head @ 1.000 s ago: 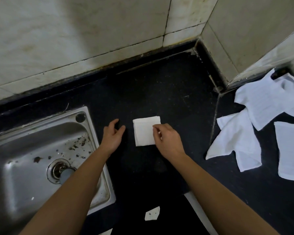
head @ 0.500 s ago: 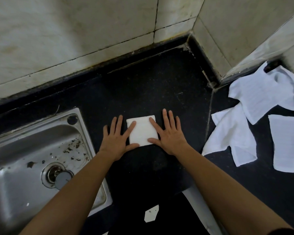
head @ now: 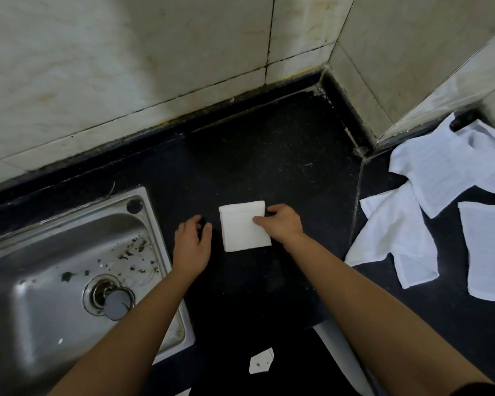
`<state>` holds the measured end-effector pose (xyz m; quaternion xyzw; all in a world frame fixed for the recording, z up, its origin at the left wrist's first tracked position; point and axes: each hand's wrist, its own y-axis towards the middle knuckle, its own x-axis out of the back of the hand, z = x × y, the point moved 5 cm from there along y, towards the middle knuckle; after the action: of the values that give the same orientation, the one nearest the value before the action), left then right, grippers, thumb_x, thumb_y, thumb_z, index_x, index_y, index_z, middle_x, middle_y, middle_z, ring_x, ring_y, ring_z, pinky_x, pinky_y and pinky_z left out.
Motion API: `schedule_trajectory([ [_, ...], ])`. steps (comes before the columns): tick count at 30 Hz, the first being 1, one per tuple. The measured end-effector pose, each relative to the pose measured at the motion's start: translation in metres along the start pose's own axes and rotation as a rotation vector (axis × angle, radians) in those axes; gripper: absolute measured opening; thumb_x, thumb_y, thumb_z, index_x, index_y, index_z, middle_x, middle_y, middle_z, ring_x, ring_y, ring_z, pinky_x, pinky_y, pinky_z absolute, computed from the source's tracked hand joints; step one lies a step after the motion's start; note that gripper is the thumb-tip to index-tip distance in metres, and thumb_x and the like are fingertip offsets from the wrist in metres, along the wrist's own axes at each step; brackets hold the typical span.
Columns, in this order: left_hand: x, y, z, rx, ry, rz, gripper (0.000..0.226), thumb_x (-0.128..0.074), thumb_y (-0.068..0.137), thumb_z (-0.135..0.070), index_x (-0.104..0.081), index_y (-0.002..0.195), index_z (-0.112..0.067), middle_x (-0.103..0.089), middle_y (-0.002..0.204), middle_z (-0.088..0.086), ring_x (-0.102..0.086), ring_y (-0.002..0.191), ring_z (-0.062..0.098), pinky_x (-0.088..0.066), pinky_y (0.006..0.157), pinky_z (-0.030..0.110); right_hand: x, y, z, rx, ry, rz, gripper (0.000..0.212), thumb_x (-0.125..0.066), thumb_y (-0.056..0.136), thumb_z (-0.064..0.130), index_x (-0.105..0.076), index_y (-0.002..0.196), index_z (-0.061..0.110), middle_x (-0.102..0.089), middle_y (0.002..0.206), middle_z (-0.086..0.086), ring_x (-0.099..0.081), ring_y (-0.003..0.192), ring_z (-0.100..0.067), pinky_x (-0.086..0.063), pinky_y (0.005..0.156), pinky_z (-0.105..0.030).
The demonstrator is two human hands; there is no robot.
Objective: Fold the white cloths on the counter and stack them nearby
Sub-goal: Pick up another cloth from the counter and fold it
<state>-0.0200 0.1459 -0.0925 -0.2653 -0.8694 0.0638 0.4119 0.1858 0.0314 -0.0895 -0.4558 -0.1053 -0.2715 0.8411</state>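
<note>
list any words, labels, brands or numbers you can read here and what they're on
None can be read.
The folded white cloth, the unfolded cloths, the sink and the wall tiles show no print.
The pale scrap at the bottom has dark specks, too small to read as text.

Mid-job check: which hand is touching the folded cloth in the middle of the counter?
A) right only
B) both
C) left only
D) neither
A: the right hand pinches the folded cloth at its right edge, while the left hand is off to the cloth's left, with a strip of dark counter showing between them.
</note>
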Motion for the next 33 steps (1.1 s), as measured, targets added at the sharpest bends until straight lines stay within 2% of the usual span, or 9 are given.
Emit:
schedule_trajectory([
  [2, 0.002, 0.001, 0.002, 0.118, -0.118, 0.028, 0.043, -0.051, 0.101, -0.033, -0.049, 0.138, -0.011, -0.054, 0.121, 0.009, -0.054, 0.105, 0.018, -0.040, 0.092, 0.029, -0.006, -0.001, 0.001, -0.082, 0.180, 0.055, 0.043, -0.075, 0.083, 0.021, -0.066, 0.124, 0.012, -0.066, 0.122, -0.007, -0.061, 0.087, -0.015, -0.049, 0.068, -0.026],
  [6, 0.004, -0.003, 0.008, 0.367, -0.361, 0.078, 0.035, -0.050, 0.100, -0.036, -0.054, 0.130, -0.017, -0.059, 0.125, 0.007, -0.057, 0.105, 0.018, -0.046, 0.095, 0.036, -0.004, -0.015, 0.010, -0.124, 0.381, 0.182, 0.035, -0.073, 0.085, 0.015, -0.068, 0.119, 0.011, -0.071, 0.114, -0.007, -0.068, 0.091, -0.017, -0.053, 0.061, -0.027],
  [9, 0.009, -0.011, 0.003, 0.479, -0.515, 0.130, 0.030, -0.046, 0.102, -0.040, -0.053, 0.124, -0.021, -0.060, 0.122, 0.006, -0.058, 0.100, 0.016, -0.048, 0.086, 0.037, 0.007, -0.036, 0.025, -0.045, 0.377, 0.235, 0.035, -0.073, 0.085, 0.017, -0.067, 0.119, 0.018, -0.071, 0.109, -0.003, -0.069, 0.097, -0.018, -0.058, 0.070, -0.031],
  [12, 0.014, -0.016, -0.014, 0.554, -0.662, 0.219, 0.050, -0.039, 0.103, -0.048, -0.048, 0.138, -0.015, -0.060, 0.124, 0.007, -0.057, 0.107, 0.021, -0.047, 0.087, 0.040, 0.020, -0.062, 0.045, 0.030, 0.371, 0.263, 0.036, -0.075, 0.084, 0.018, -0.064, 0.118, 0.021, -0.071, 0.112, -0.005, -0.071, 0.099, -0.019, -0.059, 0.077, -0.033],
  [16, 0.010, -0.029, -0.050, 0.575, -0.945, 0.455, 0.067, -0.036, 0.098, -0.062, -0.045, 0.143, -0.014, -0.061, 0.128, 0.011, -0.059, 0.116, 0.027, -0.050, 0.088, 0.044, 0.040, -0.097, 0.059, 0.076, 0.527, 0.366, 0.037, -0.073, 0.087, 0.015, -0.064, 0.123, 0.014, -0.074, 0.113, -0.011, -0.073, 0.101, -0.024, -0.059, 0.087, -0.040],
  [20, 0.009, -0.045, -0.090, 0.578, -1.225, 0.708, 0.068, -0.041, 0.092, -0.070, -0.052, 0.130, -0.014, -0.068, 0.122, 0.018, -0.067, 0.108, 0.037, -0.057, 0.080, 0.051, 0.056, -0.119, 0.043, 0.092, 0.629, 0.358, 0.036, -0.068, 0.090, 0.013, -0.065, 0.126, 0.010, -0.073, 0.114, -0.014, -0.071, 0.106, -0.029, -0.057, 0.094, -0.045],
  [25, -0.001, -0.060, -0.104, 0.475, -1.052, 0.759, 0.054, -0.046, 0.093, -0.063, -0.057, 0.119, -0.018, -0.072, 0.116, 0.012, -0.069, 0.106, 0.032, -0.053, 0.093, 0.053, 0.065, -0.137, -0.012, 0.024, 0.658, 0.163, 0.030, -0.064, 0.093, 0.013, -0.066, 0.123, 0.013, -0.076, 0.109, -0.009, -0.074, 0.099, -0.025, -0.058, 0.090, -0.042],
  [27, -0.013, -0.073, -0.107, 0.421, -0.933, 0.802, 0.048, -0.048, 0.094, -0.058, -0.059, 0.119, -0.018, -0.073, 0.113, 0.009, -0.071, 0.103, 0.028, -0.056, 0.090, 0.049, 0.067, -0.151, -0.040, -0.017, 0.709, 0.111, 0.028, -0.062, 0.095, 0.015, -0.066, 0.122, 0.014, -0.076, 0.108, -0.007, -0.075, 0.095, -0.022, -0.060, 0.085, -0.039],
  [33, -0.042, -0.110, -0.130, 0.354, -0.744, 0.930, 0.052, -0.047, 0.095, -0.057, -0.063, 0.122, -0.015, -0.075, 0.110, 0.008, -0.072, 0.100, 0.026, -0.058, 0.077, 0.042, 0.077, -0.196, -0.103, -0.095, 0.958, 0.028, 0.052, -0.042, 0.099, 0.055, -0.065, 0.120, 0.013, -0.075, 0.093, -0.005, -0.074, 0.082, -0.021, -0.059, 0.069, -0.033],
])
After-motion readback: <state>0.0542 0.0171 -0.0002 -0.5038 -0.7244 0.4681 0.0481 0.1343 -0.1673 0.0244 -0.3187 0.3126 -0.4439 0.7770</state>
